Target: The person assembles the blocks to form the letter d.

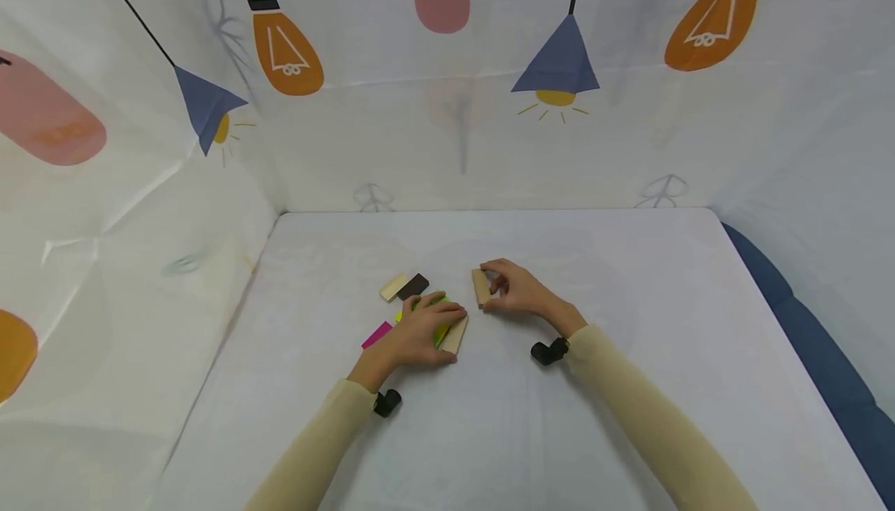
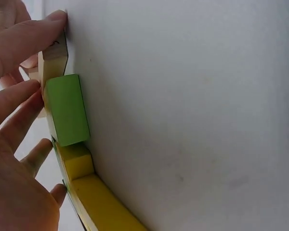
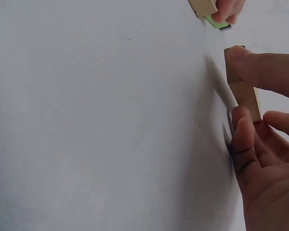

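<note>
My right hand (image 1: 517, 290) pinches a plain wooden block (image 1: 480, 287) by its ends, thumb at the near end and a fingertip at the far one. In the right wrist view that block (image 3: 244, 98) is close over the white tabletop, the thumb on one end. To the left, my left hand (image 1: 419, 332) holds another plain wooden block (image 1: 455, 335) between thumb and forefinger. Its remaining fingers spread over a green block (image 2: 67, 109) and yellow blocks (image 2: 103, 202), which line up against the wooden one in the left wrist view. The palm partly hides them from above.
Beyond the left hand lie a dark brown block (image 1: 413, 286) and a pale wooden block (image 1: 394, 287) side by side. A magenta block (image 1: 377, 335) sits by the left wrist. The white table (image 1: 531, 433) meets printed white curtains (image 1: 461, 146) at back and left.
</note>
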Action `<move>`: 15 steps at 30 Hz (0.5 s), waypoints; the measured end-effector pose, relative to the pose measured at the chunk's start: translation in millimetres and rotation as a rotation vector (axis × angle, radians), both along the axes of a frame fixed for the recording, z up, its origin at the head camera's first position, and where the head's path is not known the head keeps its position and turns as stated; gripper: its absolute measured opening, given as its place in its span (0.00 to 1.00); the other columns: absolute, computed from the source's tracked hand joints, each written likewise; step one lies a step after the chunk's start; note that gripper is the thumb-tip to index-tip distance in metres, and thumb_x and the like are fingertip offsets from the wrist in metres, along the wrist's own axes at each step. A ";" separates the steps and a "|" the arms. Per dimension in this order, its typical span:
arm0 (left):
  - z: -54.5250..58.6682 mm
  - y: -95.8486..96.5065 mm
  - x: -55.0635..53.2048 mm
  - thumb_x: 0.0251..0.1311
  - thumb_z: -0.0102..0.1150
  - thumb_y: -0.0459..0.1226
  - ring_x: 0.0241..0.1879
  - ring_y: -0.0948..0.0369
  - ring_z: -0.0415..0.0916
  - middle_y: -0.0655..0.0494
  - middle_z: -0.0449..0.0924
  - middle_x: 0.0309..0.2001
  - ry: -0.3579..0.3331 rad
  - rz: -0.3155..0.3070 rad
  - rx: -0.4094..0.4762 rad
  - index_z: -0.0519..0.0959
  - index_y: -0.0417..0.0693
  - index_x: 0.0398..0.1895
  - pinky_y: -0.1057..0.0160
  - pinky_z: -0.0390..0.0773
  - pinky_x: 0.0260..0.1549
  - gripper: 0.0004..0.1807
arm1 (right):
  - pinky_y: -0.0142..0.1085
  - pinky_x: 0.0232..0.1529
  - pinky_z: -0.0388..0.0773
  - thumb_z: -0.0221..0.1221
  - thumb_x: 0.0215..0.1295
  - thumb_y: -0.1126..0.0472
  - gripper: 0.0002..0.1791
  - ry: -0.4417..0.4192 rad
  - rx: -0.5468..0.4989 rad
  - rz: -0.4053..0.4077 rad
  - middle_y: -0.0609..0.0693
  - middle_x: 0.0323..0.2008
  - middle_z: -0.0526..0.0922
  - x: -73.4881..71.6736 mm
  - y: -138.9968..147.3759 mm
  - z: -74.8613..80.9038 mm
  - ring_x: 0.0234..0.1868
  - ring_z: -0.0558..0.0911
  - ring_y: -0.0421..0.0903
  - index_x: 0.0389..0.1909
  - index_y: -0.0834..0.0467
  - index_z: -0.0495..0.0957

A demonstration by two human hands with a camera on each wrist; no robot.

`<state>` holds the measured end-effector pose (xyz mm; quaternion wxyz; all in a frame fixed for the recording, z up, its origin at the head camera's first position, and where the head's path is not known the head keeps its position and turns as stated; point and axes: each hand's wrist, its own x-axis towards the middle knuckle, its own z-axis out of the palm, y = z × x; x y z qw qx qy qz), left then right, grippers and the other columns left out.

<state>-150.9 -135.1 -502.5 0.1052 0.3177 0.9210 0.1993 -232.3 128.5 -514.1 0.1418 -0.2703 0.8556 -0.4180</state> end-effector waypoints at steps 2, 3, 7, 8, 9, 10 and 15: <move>-1.6 1.2 0.6 0.54 0.75 0.53 0.78 0.45 0.55 0.56 0.74 0.70 0.007 0.012 0.009 0.76 0.53 0.70 0.31 0.49 0.69 0.39 | 0.36 0.45 0.79 0.75 0.53 0.60 0.45 0.002 -0.013 -0.021 0.62 0.66 0.72 2.9 3.0 0.4 0.47 0.83 0.48 0.72 0.65 0.68; -2.8 1.7 1.0 0.54 0.75 0.53 0.78 0.46 0.55 0.56 0.74 0.70 0.011 0.018 0.018 0.76 0.53 0.70 0.31 0.49 0.69 0.39 | 0.36 0.45 0.80 0.76 0.53 0.60 0.45 0.007 -0.025 -0.029 0.62 0.66 0.72 4.1 4.3 0.4 0.47 0.83 0.49 0.72 0.65 0.68; -6.5 5.4 3.4 0.53 0.75 0.53 0.75 0.48 0.59 0.53 0.74 0.68 0.038 0.037 0.082 0.77 0.51 0.69 0.32 0.54 0.68 0.40 | 0.38 0.48 0.82 0.77 0.54 0.61 0.45 0.008 -0.076 -0.065 0.63 0.65 0.71 9.3 9.9 3.7 0.51 0.83 0.53 0.72 0.65 0.68; -6.8 6.7 4.2 0.53 0.75 0.53 0.74 0.48 0.60 0.52 0.74 0.68 0.041 0.040 0.106 0.76 0.50 0.70 0.33 0.56 0.68 0.40 | 0.39 0.50 0.82 0.77 0.54 0.61 0.45 0.008 -0.091 -0.072 0.63 0.65 0.70 10.8 11.8 5.2 0.52 0.83 0.54 0.72 0.66 0.68; -7.0 8.2 4.9 0.54 0.75 0.52 0.73 0.48 0.62 0.52 0.73 0.68 0.043 0.041 0.132 0.76 0.49 0.70 0.34 0.58 0.68 0.40 | 0.41 0.51 0.82 0.77 0.54 0.62 0.45 0.005 -0.106 -0.083 0.64 0.65 0.70 11.9 13.8 6.5 0.54 0.82 0.55 0.72 0.66 0.68; -7.1 9.9 5.5 0.54 0.74 0.50 0.72 0.49 0.63 0.51 0.73 0.68 0.042 0.042 0.158 0.75 0.48 0.71 0.36 0.60 0.69 0.40 | 0.43 0.52 0.82 0.77 0.53 0.62 0.45 -0.004 -0.117 -0.097 0.63 0.65 0.70 13.4 16.0 8.8 0.55 0.82 0.56 0.72 0.66 0.68; -4.2 19.7 7.3 0.57 0.75 0.45 0.64 0.55 0.70 0.52 0.67 0.71 0.008 0.057 0.281 0.71 0.43 0.73 0.54 0.76 0.63 0.42 | 0.49 0.56 0.81 0.78 0.53 0.64 0.46 -0.014 -0.139 -0.148 0.63 0.66 0.69 17.6 28.6 18.0 0.59 0.80 0.59 0.73 0.66 0.67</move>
